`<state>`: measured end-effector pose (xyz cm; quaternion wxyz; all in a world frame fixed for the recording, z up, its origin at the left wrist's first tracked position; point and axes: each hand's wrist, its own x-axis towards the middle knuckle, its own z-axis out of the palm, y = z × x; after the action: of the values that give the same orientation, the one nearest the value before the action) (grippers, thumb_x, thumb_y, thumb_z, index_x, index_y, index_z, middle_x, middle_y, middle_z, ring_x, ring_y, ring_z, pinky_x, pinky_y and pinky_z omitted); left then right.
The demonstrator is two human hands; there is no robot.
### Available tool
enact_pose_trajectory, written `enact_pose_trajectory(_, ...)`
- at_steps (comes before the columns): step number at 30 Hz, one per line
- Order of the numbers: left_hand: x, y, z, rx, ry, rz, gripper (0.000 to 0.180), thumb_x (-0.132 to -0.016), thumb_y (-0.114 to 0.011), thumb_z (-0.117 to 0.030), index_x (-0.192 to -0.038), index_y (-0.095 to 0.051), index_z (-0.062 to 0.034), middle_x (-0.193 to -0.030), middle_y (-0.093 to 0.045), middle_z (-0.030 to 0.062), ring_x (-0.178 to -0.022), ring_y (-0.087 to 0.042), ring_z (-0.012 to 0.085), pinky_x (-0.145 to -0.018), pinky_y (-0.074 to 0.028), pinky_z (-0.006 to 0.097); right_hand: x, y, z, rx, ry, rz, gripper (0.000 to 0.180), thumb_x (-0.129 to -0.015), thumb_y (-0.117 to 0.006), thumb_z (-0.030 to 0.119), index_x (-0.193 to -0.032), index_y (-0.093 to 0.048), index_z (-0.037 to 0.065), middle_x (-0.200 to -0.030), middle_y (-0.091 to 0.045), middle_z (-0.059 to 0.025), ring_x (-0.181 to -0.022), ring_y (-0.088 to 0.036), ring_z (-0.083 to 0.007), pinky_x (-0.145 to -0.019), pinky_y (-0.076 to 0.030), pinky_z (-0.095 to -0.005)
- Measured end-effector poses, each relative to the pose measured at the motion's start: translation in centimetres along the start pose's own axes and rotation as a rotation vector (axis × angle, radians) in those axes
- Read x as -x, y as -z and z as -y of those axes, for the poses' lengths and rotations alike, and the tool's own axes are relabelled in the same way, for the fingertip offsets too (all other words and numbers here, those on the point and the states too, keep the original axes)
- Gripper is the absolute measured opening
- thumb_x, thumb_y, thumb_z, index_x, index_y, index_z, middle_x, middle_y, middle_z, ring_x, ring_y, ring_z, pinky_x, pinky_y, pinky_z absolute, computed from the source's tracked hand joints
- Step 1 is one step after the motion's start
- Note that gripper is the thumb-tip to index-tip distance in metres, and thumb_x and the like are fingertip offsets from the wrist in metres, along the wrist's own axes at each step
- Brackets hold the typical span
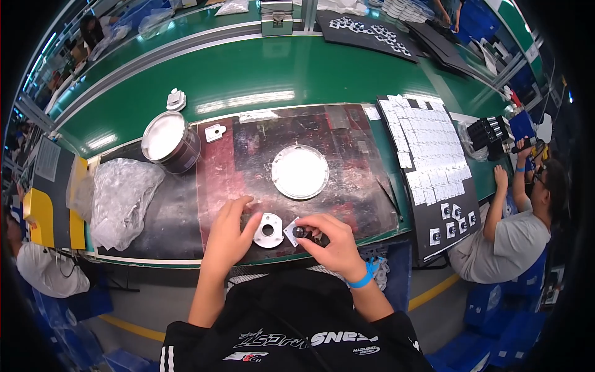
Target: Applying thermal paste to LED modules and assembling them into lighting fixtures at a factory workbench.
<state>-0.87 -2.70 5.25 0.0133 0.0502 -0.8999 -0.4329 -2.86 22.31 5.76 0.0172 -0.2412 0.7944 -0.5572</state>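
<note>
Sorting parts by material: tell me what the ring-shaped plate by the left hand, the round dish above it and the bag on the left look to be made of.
Ring-shaped plate: probably cast or machined metal, matte pale grey, crisp edges and a clean round bore.
Round dish: likely metal, with a silvery rim around a flat white centre; the centre could also be coated or plastic.
Bag: thin clear plastic film, crinkled and glinting.

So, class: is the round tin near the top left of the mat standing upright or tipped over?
Upright: the round tin stands on its base, its circular top facing up.
</note>
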Motion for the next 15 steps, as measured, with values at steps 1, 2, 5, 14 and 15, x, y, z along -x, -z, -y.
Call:
enact_pose_trajectory(1,0.4,0.2,0.1,0.001,0.001,0.000,0.037,-0.096,-0.072,-0.023,-0.127,-0.065,-0.0023,-0.123,-0.067,0.0199,-0.108,-0.065,0.0365,-0.093,-0.052,0.043,-0.1,-0.2,0.1,0.000,-0.001,0.001,0.039,-0.079,-0.083,-0.003,-0.116,-0.074,0.003,-0.102,-0.073,-0.0086,-0.085,-0.066,-0.0144,-0.075,-0.053,-0.0278)
enact_pose_trajectory(2,0.8,0.4,0.1,0.042,-0.124,-0.001,0.043,-0.093,-0.075,-0.022,-0.130,-0.064,-0.0031,-0.124,-0.067,0.0184,-0.109,-0.064,0.0348,-0.093,-0.052,0.042,-0.2,-0.4,0.2,0.003,0.007,-0.004,0.039,-0.080,-0.083,-0.002,-0.117,-0.073,0.003,-0.103,-0.073,-0.0091,-0.085,-0.066,-0.0152,-0.075,-0.054,-0.0281)
enact_pose_trajectory(5,2.7,0.1,0.2,0.293,-0.268,0.035,0.061,-0.081,-0.085,-0.019,-0.136,-0.062,-0.0050,-0.126,-0.065,0.0135,-0.111,-0.062,0.0268,-0.091,-0.051,0.037,-0.5,-0.8,1.0,-0.066,0.020,0.024,0.039,-0.080,-0.083,-0.001,-0.118,-0.073,0.004,-0.103,-0.073,-0.0101,-0.087,-0.068,-0.0168,-0.076,-0.055,-0.0287)
enact_pose_trajectory(14,4.9,-2.1,-0.5,0.908,0.025,0.159,0.031,-0.101,-0.068,-0.004,-0.130,-0.059,-0.0021,-0.097,-0.074,0.0055,-0.082,-0.068,0.0099,-0.075,-0.052,0.023,-1.0,-1.6,2.4,0.112,0.369,0.018,0.039,-0.079,-0.084,0.002,-0.116,-0.072,0.006,-0.117,-0.072,-0.0114,-0.096,-0.071,-0.0269,-0.084,-0.056,-0.0357)
enact_pose_trajectory(15,5.0,-2.2,-0.3,0.989,0.043,0.149,0.028,-0.103,-0.066,-0.004,-0.129,-0.056,-0.0024,-0.099,-0.074,0.0071,-0.084,-0.069,0.0108,-0.075,-0.053,0.024,-0.7,-1.7,2.3,0.075,0.373,-0.057,0.041,-0.080,-0.085,0.004,-0.118,-0.071,0.006,-0.122,-0.070,-0.0143,-0.101,-0.069,-0.0284,-0.088,-0.055,-0.0377)
